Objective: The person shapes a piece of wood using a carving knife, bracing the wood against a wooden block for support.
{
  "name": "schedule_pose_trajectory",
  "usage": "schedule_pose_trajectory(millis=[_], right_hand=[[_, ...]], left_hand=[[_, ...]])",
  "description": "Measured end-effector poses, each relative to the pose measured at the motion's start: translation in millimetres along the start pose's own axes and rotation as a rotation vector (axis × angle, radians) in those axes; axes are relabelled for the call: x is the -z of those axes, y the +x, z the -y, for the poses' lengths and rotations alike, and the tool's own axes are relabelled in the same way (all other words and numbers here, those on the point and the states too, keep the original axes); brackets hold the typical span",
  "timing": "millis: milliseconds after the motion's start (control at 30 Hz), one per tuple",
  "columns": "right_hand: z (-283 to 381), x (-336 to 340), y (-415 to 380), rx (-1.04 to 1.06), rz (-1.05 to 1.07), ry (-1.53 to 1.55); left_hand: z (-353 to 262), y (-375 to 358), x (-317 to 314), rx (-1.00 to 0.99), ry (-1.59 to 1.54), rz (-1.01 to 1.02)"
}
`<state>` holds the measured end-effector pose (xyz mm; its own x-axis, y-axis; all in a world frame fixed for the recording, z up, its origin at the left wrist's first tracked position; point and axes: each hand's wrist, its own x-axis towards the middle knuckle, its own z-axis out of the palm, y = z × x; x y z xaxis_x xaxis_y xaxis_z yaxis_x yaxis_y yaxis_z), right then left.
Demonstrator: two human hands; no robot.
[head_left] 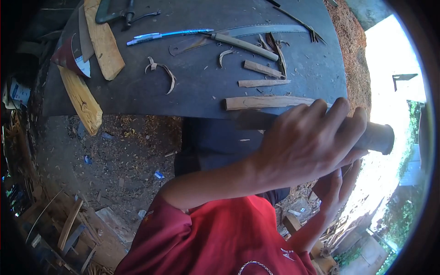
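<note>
My left hand (316, 137) reaches across from the left, its fingers wrapped round the dark cylindrical handle of a tool (382, 139). A blurred dark blade (252, 120) points left from this hand, beside a pale wood strip (261, 102) at the table's near edge. The strip's right end passes behind my left hand. My right hand (337, 188) is lower right, partly covered by the left; its fingers look closed, but what they hold is hidden. Two shorter wood pieces (263, 68) (263, 83) lie just beyond the strip.
On the dark table (197, 96) lie a blue pen (169, 34), a grey-brown rod (245, 46), a clear curved template (270, 29), shavings (169, 78), a clamp (107, 17) and yellowish wood pieces (103, 41) (82, 101). Wood scraps (71, 224) cover the ground at lower left.
</note>
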<state>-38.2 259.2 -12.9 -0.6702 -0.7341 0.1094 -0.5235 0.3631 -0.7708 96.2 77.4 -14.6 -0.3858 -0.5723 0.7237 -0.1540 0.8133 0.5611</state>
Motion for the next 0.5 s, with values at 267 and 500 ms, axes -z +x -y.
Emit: schedule_pose_trajectory(millis=[267,500], right_hand=[[57.9,7.5,53.7,0.089,0.295,-0.108],[88.5,4.1,96.7,0.146,0.417,-0.221]], left_hand=[[-5.9,-9.7,8.7,-0.066,0.01,-0.049],[5.6,-16.9,13.3,-0.106,-0.047,-0.042]])
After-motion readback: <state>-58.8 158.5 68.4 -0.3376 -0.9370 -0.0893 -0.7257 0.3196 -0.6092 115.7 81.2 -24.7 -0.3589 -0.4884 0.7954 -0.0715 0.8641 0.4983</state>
